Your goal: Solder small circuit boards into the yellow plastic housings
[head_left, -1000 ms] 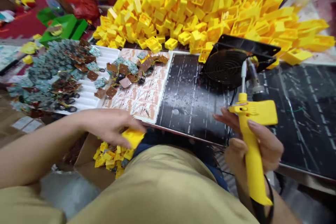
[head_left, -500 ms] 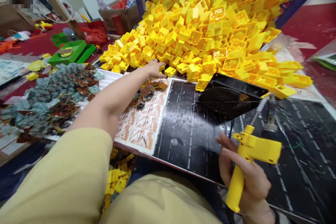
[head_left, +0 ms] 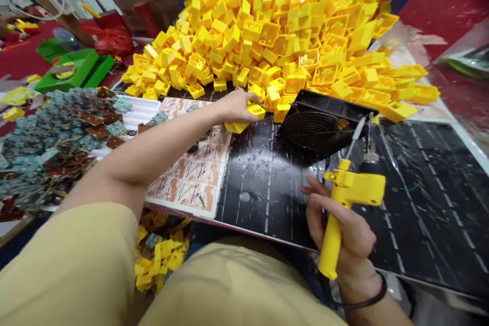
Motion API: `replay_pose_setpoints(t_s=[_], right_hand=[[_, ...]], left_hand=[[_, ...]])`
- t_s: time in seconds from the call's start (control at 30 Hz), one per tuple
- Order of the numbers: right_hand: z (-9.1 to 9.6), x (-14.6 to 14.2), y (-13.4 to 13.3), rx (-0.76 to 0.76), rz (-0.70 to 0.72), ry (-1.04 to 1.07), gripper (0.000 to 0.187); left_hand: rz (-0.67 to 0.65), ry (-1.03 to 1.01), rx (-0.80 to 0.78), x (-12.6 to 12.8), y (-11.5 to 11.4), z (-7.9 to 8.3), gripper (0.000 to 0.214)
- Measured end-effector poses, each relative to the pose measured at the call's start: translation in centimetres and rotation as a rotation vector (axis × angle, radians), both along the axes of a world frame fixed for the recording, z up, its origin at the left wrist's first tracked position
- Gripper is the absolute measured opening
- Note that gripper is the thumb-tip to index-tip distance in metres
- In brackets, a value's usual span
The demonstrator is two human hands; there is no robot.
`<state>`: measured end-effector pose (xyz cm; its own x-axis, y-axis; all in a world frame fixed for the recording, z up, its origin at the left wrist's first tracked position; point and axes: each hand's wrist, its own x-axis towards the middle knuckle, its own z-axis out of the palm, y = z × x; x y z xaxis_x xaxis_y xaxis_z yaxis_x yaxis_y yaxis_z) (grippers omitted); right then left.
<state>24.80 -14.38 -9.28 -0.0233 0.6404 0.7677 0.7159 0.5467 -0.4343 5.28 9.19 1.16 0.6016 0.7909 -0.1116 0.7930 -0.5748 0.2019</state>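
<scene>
My left hand [head_left: 237,106] reaches out to the near edge of a big heap of small yellow plastic cases [head_left: 244,35]. Its fingers are closed on a yellow plastic case [head_left: 237,127], and another yellow piece shows by the fingertips; whether that one is gripped too is unclear. Low on the right, my right hand [head_left: 349,234] is wrapped round the handle of a yellow soldering gun [head_left: 357,188], its metal tip pointing up and away. Just beyond the tip stands a black fan [head_left: 317,127], tilted on the dark board [head_left: 252,204].
To the left lies a pile of blue-grey parts and brown circuit boards [head_left: 57,137] on a white tray [head_left: 143,112]. Green trays [head_left: 72,74] stand behind it. More yellow pieces [head_left: 164,254] are below the table edge. An upright screwdriver-like tool [head_left: 370,147] is right of the fan.
My left hand has moved right along the heap's edge and now has a yellow case in its fingers. The right hand keeps its hold on the soldering gun. The view has shifted slightly.
</scene>
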Motion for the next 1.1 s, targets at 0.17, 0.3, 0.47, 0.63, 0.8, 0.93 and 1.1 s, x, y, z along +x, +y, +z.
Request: replay_pose_setpoints(t_s=[0.17, 0.3, 0.47, 0.63, 0.8, 0.93, 1.1], right_hand=[[0.0, -0.1, -0.5, -0.044, 0.069, 0.027, 0.057], [0.8, -0.4, -1.1, -0.13, 0.187, -0.083, 0.053], [1.9, -1.0, -1.1, -0.185, 0.277, -0.253, 0.039], [1.7, -2.0, -0.4, -0.151, 0.245, -0.232, 0.038], [1.8, -2.8, 0.3, -0.12, 0.206, -0.212, 0.034], [3.0, -2.5, -0.5, -0.131, 0.117, -0.157, 0.036], [4.1, -2.6, -1.8, -0.221, 0.065, -0.097, 0.037]], left_hand=[[-0.381, -0.065, -0.082, -0.6, -11.0, -2.0, 0.061], [-0.357, -0.308, 0.011, -3.5, -14.4, -4.8, 0.058], [-0.153, -0.28, 0.216, -8.8, -14.6, -5.2, 0.033], [-0.19, -0.16, 0.387, -10.6, -17.6, -3.4, 0.028], [-0.407, -0.16, 0.195, -8.1, -18.5, -4.4, 0.05], [-0.242, -0.26, -0.032, -5.6, -16.6, -4.5, 0.043], [-0.15, -0.08, -0.07, -2.7, -15.0, -3.3, 0.053]])
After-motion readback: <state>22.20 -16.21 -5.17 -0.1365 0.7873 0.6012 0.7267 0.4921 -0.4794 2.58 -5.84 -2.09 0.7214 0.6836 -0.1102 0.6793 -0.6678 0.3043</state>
